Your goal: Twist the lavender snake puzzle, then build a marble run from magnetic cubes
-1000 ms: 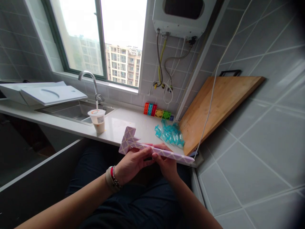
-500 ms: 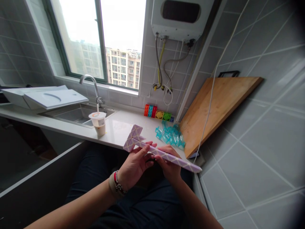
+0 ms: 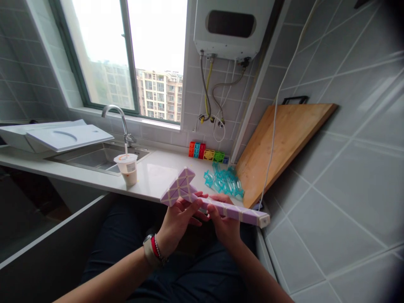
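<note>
Two hands were close together above the lap, both clamped on one puzzle (image 3: 235,211). It was a long lilac plastic bar of wedge-shaped links edged in white, straight for most of its length and folded into a blocky, diamond-patterned head at its left end. The left hand (image 3: 178,219), with bands on its wrist, gripped the bar just below that head. The right hand (image 3: 225,227) gripped the middle from beneath, fingers curled over the far side. The puzzle hung in the air just in front of the counter's edge.

On the smooth white counter (image 3: 158,172) stood one pale cup (image 3: 128,167) with a sealed lid and a straw. To its right lay one heap of clear teal plastic pieces (image 3: 224,183), too tangled to count. Behind them, one short row of red, blue, yellow and green blocks (image 3: 206,152) sat against the tiles. One rectangular wooden board (image 3: 284,143) leaned on the right wall. One steel sink (image 3: 94,155) had a curved tap (image 3: 118,118). One boxy white heater (image 3: 232,23) hung above.
</note>
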Available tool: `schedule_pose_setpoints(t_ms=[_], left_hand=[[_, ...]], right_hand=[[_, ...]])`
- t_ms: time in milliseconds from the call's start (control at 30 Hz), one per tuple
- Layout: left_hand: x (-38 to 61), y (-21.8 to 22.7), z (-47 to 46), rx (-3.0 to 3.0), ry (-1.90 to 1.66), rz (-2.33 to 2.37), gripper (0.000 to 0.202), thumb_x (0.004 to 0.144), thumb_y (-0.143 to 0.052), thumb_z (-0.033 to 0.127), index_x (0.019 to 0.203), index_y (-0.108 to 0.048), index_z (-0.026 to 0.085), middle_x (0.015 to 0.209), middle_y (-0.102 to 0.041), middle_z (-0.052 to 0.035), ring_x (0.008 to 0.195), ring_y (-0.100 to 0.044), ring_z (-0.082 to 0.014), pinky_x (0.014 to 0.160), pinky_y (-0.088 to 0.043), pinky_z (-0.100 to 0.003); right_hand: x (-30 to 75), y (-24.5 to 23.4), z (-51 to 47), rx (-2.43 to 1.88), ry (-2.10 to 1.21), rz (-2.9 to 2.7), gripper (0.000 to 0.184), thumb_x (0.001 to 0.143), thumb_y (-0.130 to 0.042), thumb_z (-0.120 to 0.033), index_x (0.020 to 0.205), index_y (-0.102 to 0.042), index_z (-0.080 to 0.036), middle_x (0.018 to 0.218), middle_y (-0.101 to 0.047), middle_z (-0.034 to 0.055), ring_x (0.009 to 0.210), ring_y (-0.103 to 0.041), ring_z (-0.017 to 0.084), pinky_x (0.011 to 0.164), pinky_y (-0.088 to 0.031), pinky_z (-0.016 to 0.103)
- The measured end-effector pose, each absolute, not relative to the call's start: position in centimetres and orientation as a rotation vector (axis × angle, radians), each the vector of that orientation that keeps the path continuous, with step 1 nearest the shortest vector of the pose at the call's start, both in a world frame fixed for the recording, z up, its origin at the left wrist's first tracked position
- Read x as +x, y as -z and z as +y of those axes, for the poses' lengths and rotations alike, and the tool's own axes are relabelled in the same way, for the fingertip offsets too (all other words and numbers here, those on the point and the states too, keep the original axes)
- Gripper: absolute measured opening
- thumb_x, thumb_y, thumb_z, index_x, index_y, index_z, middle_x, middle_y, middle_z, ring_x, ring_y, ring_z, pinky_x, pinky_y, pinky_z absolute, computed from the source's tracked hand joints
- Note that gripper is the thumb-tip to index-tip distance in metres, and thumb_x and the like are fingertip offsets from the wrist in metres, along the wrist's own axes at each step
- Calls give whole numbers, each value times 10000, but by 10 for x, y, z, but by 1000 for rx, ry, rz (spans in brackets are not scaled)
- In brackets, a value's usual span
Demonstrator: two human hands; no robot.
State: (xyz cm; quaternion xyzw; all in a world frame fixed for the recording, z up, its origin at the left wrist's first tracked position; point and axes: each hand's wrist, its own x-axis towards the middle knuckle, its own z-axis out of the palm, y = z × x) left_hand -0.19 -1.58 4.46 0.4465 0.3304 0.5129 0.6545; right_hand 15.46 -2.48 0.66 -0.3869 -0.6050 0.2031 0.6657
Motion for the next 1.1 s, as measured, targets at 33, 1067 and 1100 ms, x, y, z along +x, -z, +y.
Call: schedule_pose_setpoints(t_ms=[33, 1067, 1100], left_hand=[[-4, -46, -15, 1021, -1171, 760, 517, 775, -849, 410, 1189, -705, 137, 974, -767, -111, 638, -740, -186, 516, -556, -238], [-27, -46, 0, 806, -919, 623, 260, 842, -813, 356, 988, -701, 172, 973, -702, -54, 828, -679, -146, 741, -635, -298], [-26, -45, 0, 810, -936, 618, 265, 845, -811, 359, 995, -698, 172, 981, -697, -55, 840, -676, -146, 759, -634, -306]], right_hand=[[155, -6, -25, -842, -497, -1362, 223, 933, -690, -384, 1112, -699, -253, 1038, -695, 71, 740, -641, 193, 713, -544, 366], [165, -19, -23, -698, -240, -1706, 346, 849, -797, -184, 1173, -735, -291, 997, -704, 39, 887, -701, 198, 803, -588, 329], [166, -19, -23, -708, -235, -1699, 324, 848, -799, -197, 1154, -736, -281, 1007, -710, 46, 898, -704, 207, 817, -587, 342]])
